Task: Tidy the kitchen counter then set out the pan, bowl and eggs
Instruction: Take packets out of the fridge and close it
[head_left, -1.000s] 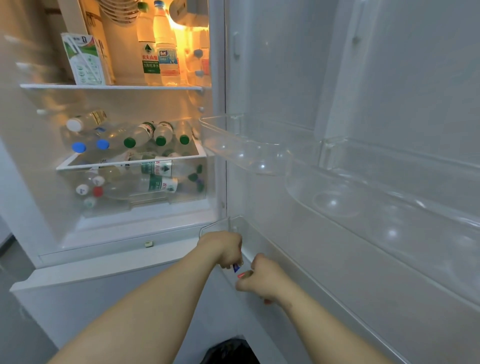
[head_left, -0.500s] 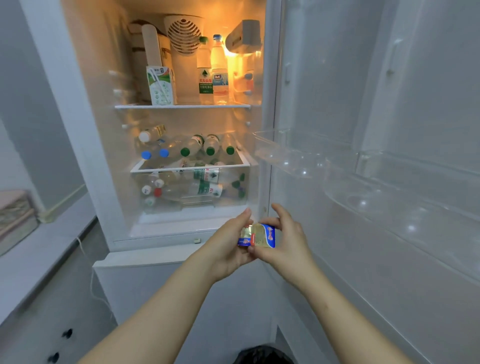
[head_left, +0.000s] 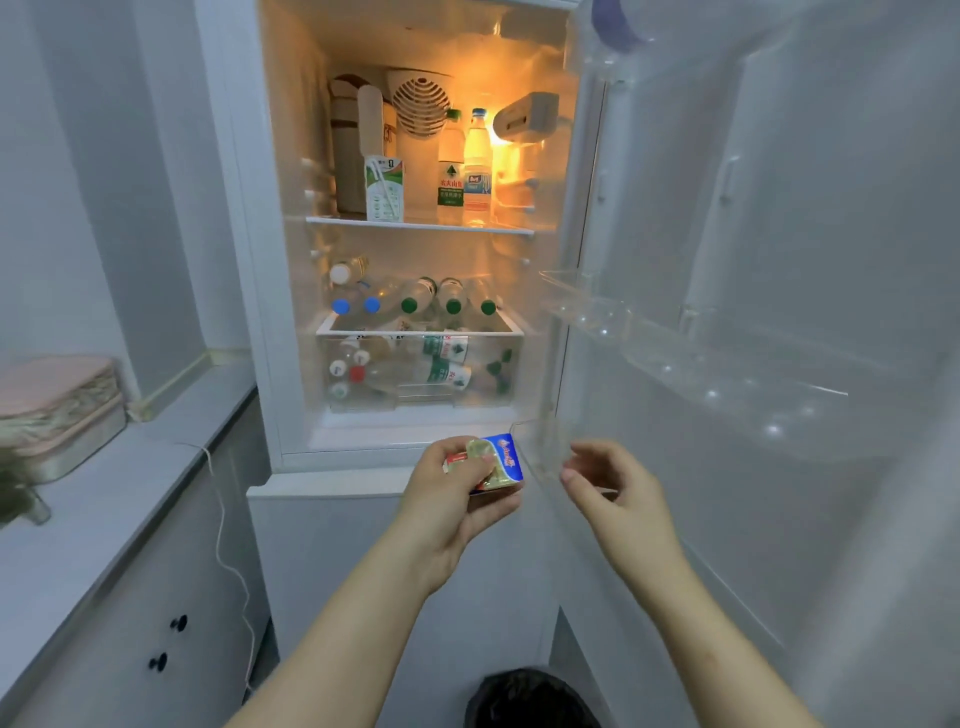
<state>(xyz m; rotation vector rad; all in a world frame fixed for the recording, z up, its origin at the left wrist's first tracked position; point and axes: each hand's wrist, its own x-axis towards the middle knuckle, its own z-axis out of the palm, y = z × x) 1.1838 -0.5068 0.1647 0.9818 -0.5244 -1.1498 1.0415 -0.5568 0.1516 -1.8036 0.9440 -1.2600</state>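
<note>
Far left, a counter (head_left: 104, 499) runs along the wall with a pink lidded box (head_left: 57, 410) at its back end and a thin white cord (head_left: 228, 545) trailing over the edge and down the cabinet front. Nothing else shows on the stretch in view, so I would judge the tidying part to be mostly done there, though most of the kitchen lies outside the picture.

In the middle the fridge (head_left: 421, 260) stands open and lit. A small milk carton (head_left: 384, 189) and 2 upright bottles (head_left: 465, 166) sit on the top shelf, and below them a heap of water bottles (head_left: 415, 306) lies in and over the clear drawer. I see no eggs on any shelf, and no pan or bowl anywhere.

Just below the fridge opening, the left hand (head_left: 452, 499) is curled around a small blue and red packet (head_left: 491, 462), thumb over its top and fingers underneath. I cannot read what the packet is.

To its right, the right hand (head_left: 613, 483) is apart from the packet, fingers loosely bent and holding nothing. Further right, the door (head_left: 779, 234) hangs wide with its clear door shelves (head_left: 701, 348) bare.

As I judge it, the setting-out has hardly begun: the pan, the bowl and the eggs are all yet to be found.
</note>
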